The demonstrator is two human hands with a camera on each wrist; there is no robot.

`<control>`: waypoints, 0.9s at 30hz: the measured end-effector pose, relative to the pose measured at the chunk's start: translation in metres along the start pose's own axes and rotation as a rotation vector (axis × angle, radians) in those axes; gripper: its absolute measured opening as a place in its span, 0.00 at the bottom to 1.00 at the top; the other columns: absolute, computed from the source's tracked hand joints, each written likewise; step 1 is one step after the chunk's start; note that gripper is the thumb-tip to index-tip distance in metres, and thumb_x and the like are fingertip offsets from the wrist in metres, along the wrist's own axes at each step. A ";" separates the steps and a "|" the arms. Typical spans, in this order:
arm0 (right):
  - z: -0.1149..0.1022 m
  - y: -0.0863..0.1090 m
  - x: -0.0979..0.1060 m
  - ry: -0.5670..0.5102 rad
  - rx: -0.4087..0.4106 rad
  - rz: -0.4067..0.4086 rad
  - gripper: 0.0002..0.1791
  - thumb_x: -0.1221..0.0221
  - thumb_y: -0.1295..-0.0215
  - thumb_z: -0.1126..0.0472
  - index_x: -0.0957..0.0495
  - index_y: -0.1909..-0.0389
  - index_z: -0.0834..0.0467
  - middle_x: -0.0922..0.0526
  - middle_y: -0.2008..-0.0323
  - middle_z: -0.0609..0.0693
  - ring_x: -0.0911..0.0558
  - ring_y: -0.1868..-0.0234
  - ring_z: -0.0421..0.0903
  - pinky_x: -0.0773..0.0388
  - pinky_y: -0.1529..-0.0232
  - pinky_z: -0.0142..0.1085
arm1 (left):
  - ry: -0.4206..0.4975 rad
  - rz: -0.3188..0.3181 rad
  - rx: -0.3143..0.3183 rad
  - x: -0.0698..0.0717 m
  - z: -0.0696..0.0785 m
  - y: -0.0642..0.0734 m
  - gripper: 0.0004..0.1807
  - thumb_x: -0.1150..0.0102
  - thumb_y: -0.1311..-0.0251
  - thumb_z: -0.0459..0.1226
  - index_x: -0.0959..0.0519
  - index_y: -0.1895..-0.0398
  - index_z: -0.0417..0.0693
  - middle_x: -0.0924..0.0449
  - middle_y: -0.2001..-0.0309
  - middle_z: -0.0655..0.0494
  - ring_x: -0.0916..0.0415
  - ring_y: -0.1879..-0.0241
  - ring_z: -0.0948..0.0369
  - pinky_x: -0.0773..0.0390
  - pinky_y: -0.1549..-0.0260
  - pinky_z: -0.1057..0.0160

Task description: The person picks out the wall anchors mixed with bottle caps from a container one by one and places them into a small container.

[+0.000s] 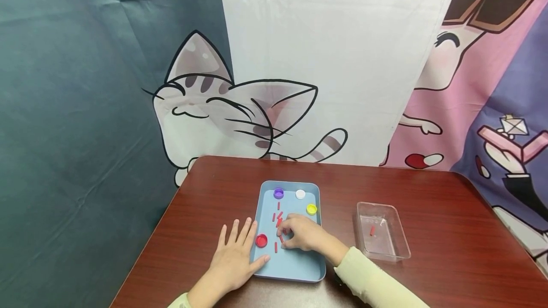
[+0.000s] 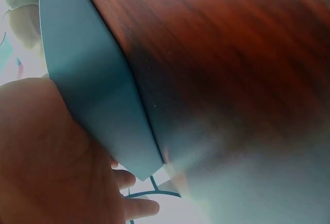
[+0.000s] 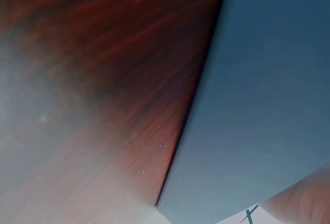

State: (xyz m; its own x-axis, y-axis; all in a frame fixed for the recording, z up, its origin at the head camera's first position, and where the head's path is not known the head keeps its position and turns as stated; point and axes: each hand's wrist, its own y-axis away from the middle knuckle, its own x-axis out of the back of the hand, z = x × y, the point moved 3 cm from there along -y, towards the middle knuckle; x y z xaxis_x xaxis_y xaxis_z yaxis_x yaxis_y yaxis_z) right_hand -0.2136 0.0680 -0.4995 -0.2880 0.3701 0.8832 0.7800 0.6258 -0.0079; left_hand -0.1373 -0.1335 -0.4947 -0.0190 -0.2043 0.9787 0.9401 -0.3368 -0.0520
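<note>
The left hand [image 1: 233,260] is lying open with its fingers spread, thumb reaching over the near-left rim of the blue tray [image 1: 295,270] and fingertips lining up along its left edge; it is probably steadying the tray, since it is gripping nothing. The right hand [image 1: 301,233] is coming in over the opposite edge with curled fingers, and thumb and forefinger are seemingly pinching a red stick [image 1: 281,239] above the tray floor. Neither wrist view is showing those fingertips, so the pinch is being judged from the head view alone. The two hands are staying clear of each other, one on each side.

More red sticks [image 1: 274,217] are lying loosely down the middle of the tray, within reach of the right hand; its raised rim is presumably keeping them from rolling off. Round caps are sitting around them: purple [image 1: 278,193] and white [image 1: 300,194] at the far end, yellow [image 1: 311,209] by the right side, red [image 1: 261,241] near the left hand. A clear box [image 1: 383,243] is standing apart on the bench [image 1: 192,213], right of the tray, holding another stick [image 1: 372,231].
</note>
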 end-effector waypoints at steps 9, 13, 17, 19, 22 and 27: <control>0.000 0.005 0.006 0.009 0.068 0.045 0.09 0.26 0.46 0.58 0.13 0.64 0.51 0.25 0.72 0.40 0.29 0.70 0.33 0.27 0.68 0.26 | -0.029 -0.013 0.014 -0.003 -0.001 -0.001 0.50 0.52 0.35 0.69 0.41 0.21 0.45 0.43 0.22 0.46 0.49 0.23 0.38 0.55 0.28 0.32; 0.001 0.013 0.013 -0.019 0.079 0.086 0.10 0.27 0.46 0.58 0.13 0.63 0.53 0.24 0.72 0.41 0.28 0.70 0.34 0.27 0.69 0.27 | -0.030 -0.018 0.019 -0.004 -0.002 -0.003 0.50 0.52 0.35 0.69 0.41 0.21 0.46 0.44 0.21 0.46 0.49 0.23 0.39 0.55 0.28 0.32; 0.003 0.023 0.021 -0.034 0.083 0.131 0.10 0.27 0.46 0.58 0.13 0.62 0.53 0.22 0.72 0.42 0.26 0.69 0.36 0.26 0.68 0.28 | -0.033 -0.013 0.020 -0.005 -0.002 -0.003 0.50 0.52 0.35 0.69 0.41 0.21 0.46 0.43 0.22 0.46 0.49 0.23 0.39 0.55 0.28 0.33; 0.005 0.028 0.024 -0.037 0.083 0.155 0.09 0.27 0.46 0.59 0.13 0.63 0.53 0.21 0.72 0.43 0.25 0.70 0.36 0.26 0.68 0.28 | -0.031 -0.010 0.020 -0.004 -0.002 -0.003 0.50 0.52 0.36 0.69 0.41 0.21 0.46 0.43 0.22 0.46 0.49 0.23 0.39 0.56 0.28 0.33; 0.008 0.036 0.031 -0.058 0.073 0.191 0.09 0.27 0.47 0.61 0.14 0.65 0.52 0.22 0.74 0.42 0.26 0.71 0.35 0.26 0.69 0.27 | -0.028 -0.007 0.021 -0.003 -0.002 -0.003 0.50 0.52 0.36 0.69 0.41 0.21 0.46 0.43 0.22 0.46 0.49 0.23 0.39 0.55 0.28 0.33; 0.013 0.052 0.044 -0.115 0.049 0.254 0.09 0.27 0.47 0.62 0.14 0.65 0.54 0.22 0.76 0.43 0.25 0.73 0.35 0.26 0.70 0.28 | -0.025 -0.016 0.024 -0.003 -0.002 -0.003 0.50 0.52 0.36 0.69 0.41 0.21 0.46 0.43 0.22 0.47 0.49 0.23 0.39 0.56 0.28 0.33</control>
State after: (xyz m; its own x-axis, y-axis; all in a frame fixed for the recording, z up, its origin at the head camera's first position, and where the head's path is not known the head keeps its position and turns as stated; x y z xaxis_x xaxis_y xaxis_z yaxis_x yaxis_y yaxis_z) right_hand -0.1932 0.1256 -0.4669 -0.1496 0.5929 0.7913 0.8084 0.5342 -0.2474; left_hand -0.1403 -0.1338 -0.4984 -0.0257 -0.1763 0.9840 0.9478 -0.3171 -0.0321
